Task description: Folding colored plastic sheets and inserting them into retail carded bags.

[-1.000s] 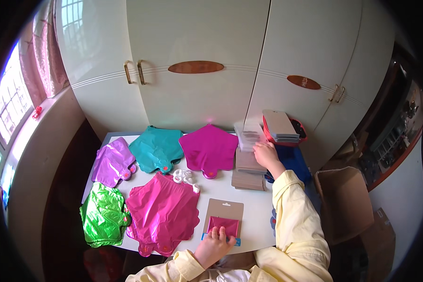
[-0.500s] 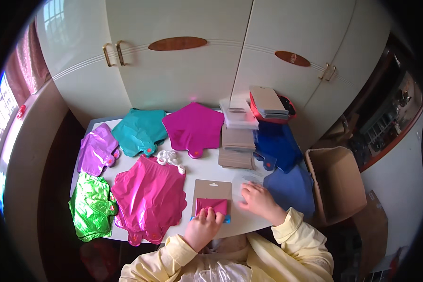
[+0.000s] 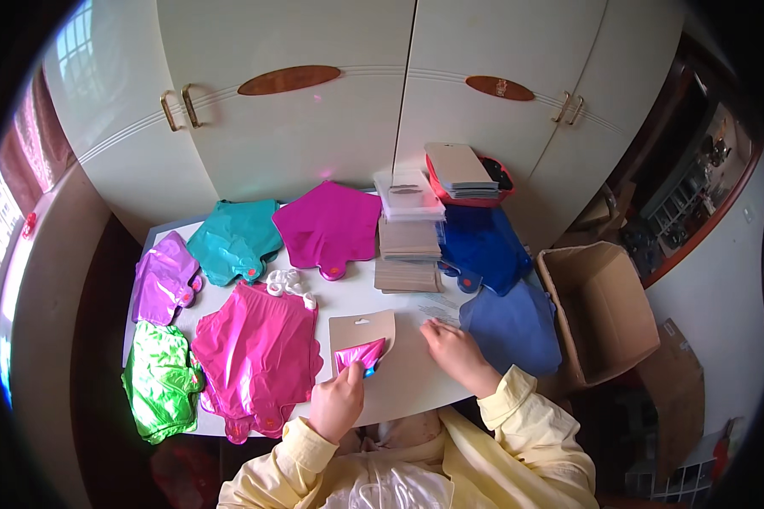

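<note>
My left hand (image 3: 338,402) grips the lower edge of a brown hang card (image 3: 373,324) together with a folded pink foil piece (image 3: 361,351) on it. A bit of blue shows at the foil's lower corner. The card tilts up off the white table. Over to the right, my right hand (image 3: 457,355) has its thumb and fingertips pinched on the near edge of a thin clear plastic bag (image 3: 438,307). The bag is so transparent that its outline is hard to follow. A large pink flat foil balloon (image 3: 259,352) spreads out left of my left hand.
Flat foil balloons in green (image 3: 157,377), lilac (image 3: 165,276), teal (image 3: 233,240), magenta (image 3: 329,225) and blue (image 3: 484,248) line the table. White ribbon (image 3: 289,284), stacked cards (image 3: 407,276), clear bags (image 3: 407,193) and a red tub (image 3: 471,201) stand behind. Rightward is an open cardboard box (image 3: 598,314).
My left hand has gone from pressing the folded pink foil on the card to gripping both and tilting them up. My right hand has shifted to the clear bag's edge. The view has turned slightly.
</note>
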Tool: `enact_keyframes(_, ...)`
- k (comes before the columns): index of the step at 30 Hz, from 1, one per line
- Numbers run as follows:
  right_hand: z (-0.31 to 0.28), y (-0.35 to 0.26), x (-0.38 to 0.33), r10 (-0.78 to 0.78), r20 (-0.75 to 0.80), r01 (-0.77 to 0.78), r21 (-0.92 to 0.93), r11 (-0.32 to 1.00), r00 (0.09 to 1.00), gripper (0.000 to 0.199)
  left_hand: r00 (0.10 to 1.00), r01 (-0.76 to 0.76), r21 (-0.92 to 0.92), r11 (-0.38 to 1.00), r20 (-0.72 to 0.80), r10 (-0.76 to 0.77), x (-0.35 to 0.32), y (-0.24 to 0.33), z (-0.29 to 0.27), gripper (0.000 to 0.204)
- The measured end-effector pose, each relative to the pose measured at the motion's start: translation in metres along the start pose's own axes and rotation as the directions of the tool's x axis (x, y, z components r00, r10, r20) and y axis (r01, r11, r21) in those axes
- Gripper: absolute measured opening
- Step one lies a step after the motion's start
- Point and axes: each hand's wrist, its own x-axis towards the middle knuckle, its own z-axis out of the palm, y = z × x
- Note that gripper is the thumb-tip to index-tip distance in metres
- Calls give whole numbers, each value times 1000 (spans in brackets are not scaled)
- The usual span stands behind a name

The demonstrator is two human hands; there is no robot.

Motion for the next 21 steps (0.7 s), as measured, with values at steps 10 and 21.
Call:
enact_keyframes(10, -3, 12, 5, 161, 24, -161, 314, 936, 987, 6, 954, -298, 102, 949, 1, 299, -7, 1, -1, 17)
enact_keyframes(21, 9, -23, 23, 188, -18, -171, 335, 927, 982, 7, 836, -532, 297, 793, 33, 548, -14, 11, 6, 19)
